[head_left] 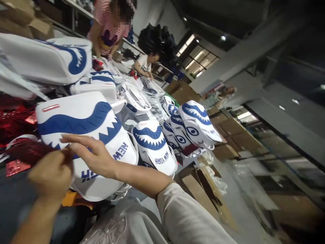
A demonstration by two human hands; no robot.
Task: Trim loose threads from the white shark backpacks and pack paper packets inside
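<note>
A white backpack (83, 118) with a blue shark-mouth print and "NEW YORK" lettering lies on the table in front of me. My right hand (91, 156) rests flat on its front with the fingers stretched out to the left. My left hand (50, 174) is closed around a dark red shiny piece (27, 150) at the bag's left edge. The view is tilted and blurred.
Several more shark-print backpacks (154, 145) line the table toward the far end, and a row of them (195, 123) stands at the right edge. Red foil material (15, 118) lies at left. Two other people (109, 23) work further along. Cardboard boxes (200, 189) sit on the floor.
</note>
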